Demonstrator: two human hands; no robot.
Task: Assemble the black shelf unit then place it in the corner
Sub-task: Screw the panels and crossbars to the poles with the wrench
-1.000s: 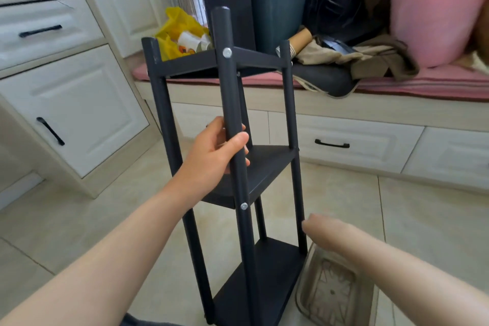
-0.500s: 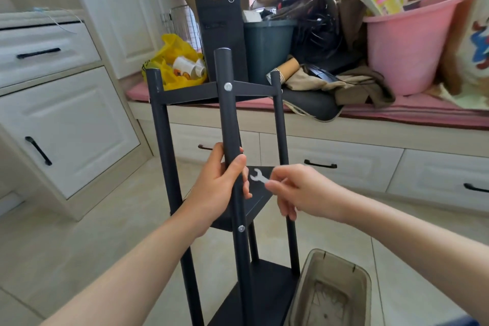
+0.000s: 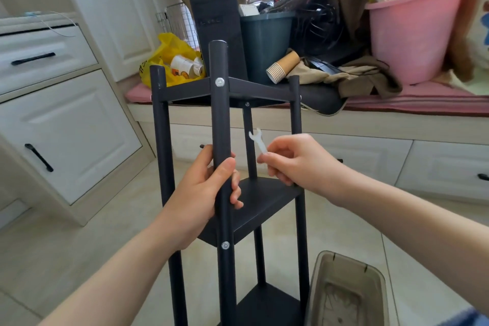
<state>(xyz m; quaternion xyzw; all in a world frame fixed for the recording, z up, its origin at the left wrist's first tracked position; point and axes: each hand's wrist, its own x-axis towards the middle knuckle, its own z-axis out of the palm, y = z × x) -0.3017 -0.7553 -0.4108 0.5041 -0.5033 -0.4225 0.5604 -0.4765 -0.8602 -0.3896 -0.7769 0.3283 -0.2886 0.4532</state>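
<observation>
The black shelf unit (image 3: 264,204) stands upright on the tiled floor in front of me, with three tiers and round black posts fixed by silver screws. My left hand (image 3: 203,193) grips the nearest post between the top and middle tiers. My right hand (image 3: 293,161) pinches a small white plastic wrench (image 3: 258,141), held upright just right of that post and above the middle tier. The wrench touches no screw.
A translucent grey plastic bin (image 3: 346,291) sits on the floor right of the shelf's base. Behind is a window bench (image 3: 370,124) piled with a pink tub (image 3: 412,29), a black computer tower (image 3: 217,29), a dark bin and a yellow bag. White cabinets (image 3: 60,127) stand at left.
My right hand came up from near the floor bin with the white wrench and now holds it beside the front post. My left hand kept its grip on the post.
</observation>
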